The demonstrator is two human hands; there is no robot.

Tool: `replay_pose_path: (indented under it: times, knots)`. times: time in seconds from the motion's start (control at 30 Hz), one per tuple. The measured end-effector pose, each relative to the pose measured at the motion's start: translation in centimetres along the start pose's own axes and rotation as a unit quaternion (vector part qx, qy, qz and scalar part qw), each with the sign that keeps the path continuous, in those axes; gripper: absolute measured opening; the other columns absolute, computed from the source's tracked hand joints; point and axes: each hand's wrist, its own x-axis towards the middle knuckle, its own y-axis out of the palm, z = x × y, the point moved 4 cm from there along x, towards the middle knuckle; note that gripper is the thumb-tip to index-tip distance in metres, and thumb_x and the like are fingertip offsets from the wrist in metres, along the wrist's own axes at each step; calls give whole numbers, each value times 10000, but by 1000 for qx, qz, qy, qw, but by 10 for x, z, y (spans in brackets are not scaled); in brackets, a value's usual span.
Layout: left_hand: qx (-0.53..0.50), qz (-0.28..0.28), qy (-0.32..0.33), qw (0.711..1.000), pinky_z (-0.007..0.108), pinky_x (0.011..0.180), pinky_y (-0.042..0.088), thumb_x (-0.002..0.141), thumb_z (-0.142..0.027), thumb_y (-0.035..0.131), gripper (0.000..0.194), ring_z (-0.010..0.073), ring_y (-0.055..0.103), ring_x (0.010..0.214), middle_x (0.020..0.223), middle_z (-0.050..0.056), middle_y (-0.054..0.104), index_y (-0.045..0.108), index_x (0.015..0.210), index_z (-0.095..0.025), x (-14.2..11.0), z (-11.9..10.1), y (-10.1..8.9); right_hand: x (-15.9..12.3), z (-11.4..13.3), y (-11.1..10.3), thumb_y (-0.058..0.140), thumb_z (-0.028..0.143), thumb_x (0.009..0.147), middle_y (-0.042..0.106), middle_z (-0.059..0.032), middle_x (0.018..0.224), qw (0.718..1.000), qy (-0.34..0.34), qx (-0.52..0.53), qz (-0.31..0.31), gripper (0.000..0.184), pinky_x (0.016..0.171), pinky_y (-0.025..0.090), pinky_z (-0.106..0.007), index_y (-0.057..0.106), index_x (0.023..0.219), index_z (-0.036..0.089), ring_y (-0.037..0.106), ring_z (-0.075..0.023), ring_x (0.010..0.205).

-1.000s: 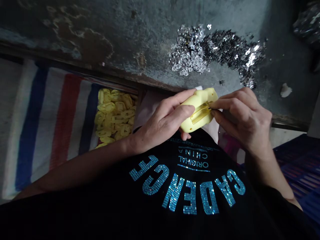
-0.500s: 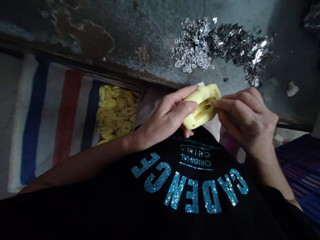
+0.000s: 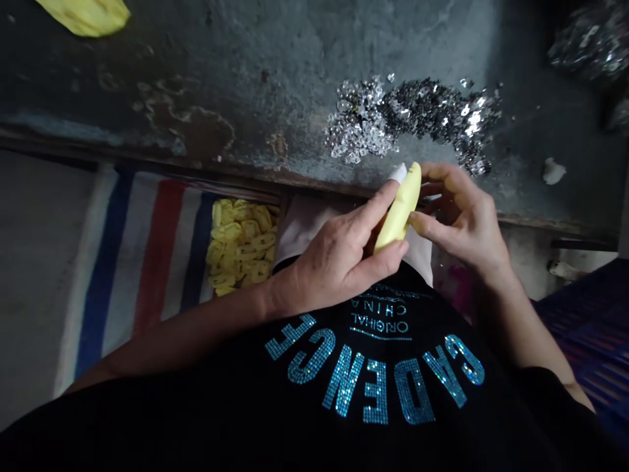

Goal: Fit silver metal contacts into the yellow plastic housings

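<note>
A scuffed grey desk (image 3: 275, 111) runs across the far side, with a heap of shiny metal bits (image 3: 415, 108) on it, a white scrap (image 3: 553, 172) to the right and a yellow piece (image 3: 93, 14) at the far left. On the near side of its edge, to the left, more yellow parts (image 3: 240, 252) lie beside a striped sheet (image 3: 157, 262); a blue crate (image 3: 584, 321) stands at the near right.

The yellow shell (image 3: 400, 206) is up in front of the person's black shirt (image 3: 236, 419), near the desk edge, tilted with its narrow side showing. The left hand (image 3: 339, 255) is clamped on it, thumb on the near end and fingers along the left side. The right hand (image 3: 466, 219) has its thumb at the shell's right edge and its fingers bent; whether they grip anything cannot be told.

The shell looks like moulded plastic: probably light, stiff and a little slick on its rounded outside. The rim and ends seem the surest hold, with no need to squeeze hard.
</note>
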Motion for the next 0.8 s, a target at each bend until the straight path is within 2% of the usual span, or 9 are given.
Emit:
replay_pose_path:
  times: [0.1,0.2,0.27,0.4,0.53,0.6,0.67,0.73,0.8]
  knots:
    - [13,47,4,999,550,1232,612,1024,-359,843,727,382,768,1334,1558,107,755,617,1704,-233,-1,-2,3,-4,1,2,895,536,945,790,-86,1373,999,-19,10,-29,581,847,702,-383,709,1445,306,798,-271,1124]
    - [-51,93,-45,993,504,1111,685,910,-318,972,1020,352,793,1231,1395,88,798,486,1806,-314,-6,6,4,-13,0,5,852,576,949,786,-86,1352,995,-46,32,-83,593,873,715,-416,694,1457,313,794,-276,1114]
    - [-90,111,-74,987,465,1025,714,860,-301,1019,1110,325,793,1155,1305,90,795,464,1821,-326,-10,13,4,-21,-1,7,838,527,952,778,-93,1339,988,-69,32,-134,576,877,720,-437,690,1466,313,786,-289,1130]
    - [-98,117,-77,985,424,941,724,820,-293,1045,869,308,765,1120,1291,121,725,723,1626,-253,-10,17,4,-33,0,9,855,377,928,765,-101,1352,972,-118,41,-198,570,872,721,-444,705,1476,323,764,-300,1146]
    - [-77,110,-27,991,363,919,702,861,-308,1017,693,263,760,1067,1168,87,703,798,1512,-215,-5,18,4,-35,-1,9,855,368,942,746,-92,1339,966,-119,48,-223,554,846,720,-419,707,1472,305,753,-278,1128]
    - [-35,91,12,995,322,872,679,874,-356,1005,594,239,759,1007,1110,78,721,833,1414,-178,-6,21,0,-29,0,10,853,381,970,744,-92,1347,971,-110,32,-212,555,858,714,-421,690,1495,303,754,-271,1133]
    - [41,36,21,998,292,814,649,913,-414,950,443,221,752,944,1052,69,742,853,1266,-165,-12,27,-15,-17,11,8,862,393,997,764,-96,1349,977,-121,-3,-176,537,894,706,-440,696,1501,315,760,-278,1159]
    - [128,-47,-5,991,284,787,622,975,-433,840,279,210,738,892,990,59,749,833,1079,-174,-27,35,-40,-11,36,0,866,419,1017,795,-104,1341,977,-149,-38,-145,463,969,696,-495,746,1454,323,765,-308,1211]
    - [188,-116,-29,975,296,785,609,997,-418,755,246,213,729,860,929,60,743,776,936,-181,-52,42,-69,-19,67,-14,880,466,1008,829,-96,1293,975,-177,-37,-132,364,1030,683,-558,822,1342,334,782,-341,1216]
